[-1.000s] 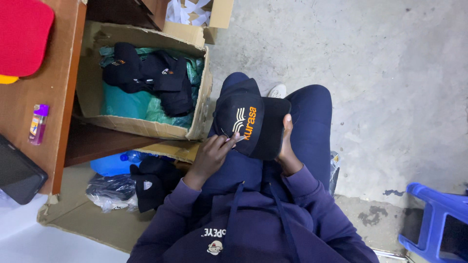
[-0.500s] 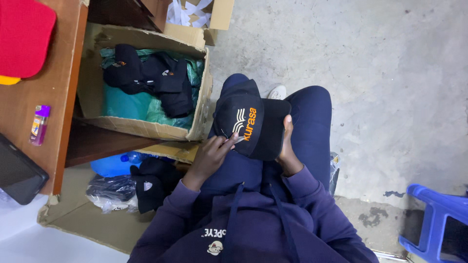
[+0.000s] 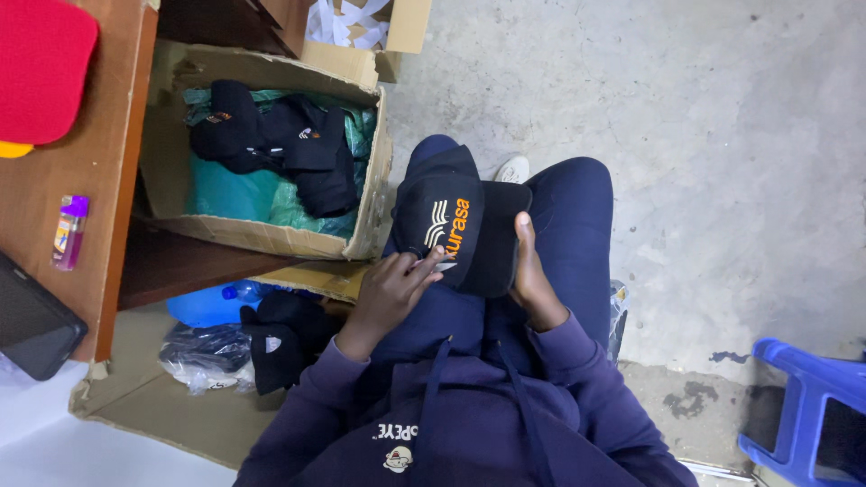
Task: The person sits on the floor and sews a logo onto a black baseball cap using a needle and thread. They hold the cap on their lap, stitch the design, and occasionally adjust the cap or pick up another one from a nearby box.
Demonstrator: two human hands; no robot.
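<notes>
Black cap (image 3: 460,230) with orange-and-white embroidery lies on the lap. Right hand (image 3: 532,271) grasps its edge; left hand (image 3: 392,289) pinches the lower rim. Nothing has shifted since earlier.

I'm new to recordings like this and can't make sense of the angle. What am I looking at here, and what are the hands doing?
There is no machine: the one camera sits on a person's head and looks down at their lap. They sit over a concrete floor. The right hand holds a black cap with orange and white embroidery; the left hand touches its front with a small tool I cannot identify. On their left, an open cardboard box holds more black caps, beside a wooden table. A blue plastic stool stands on their right.
</notes>
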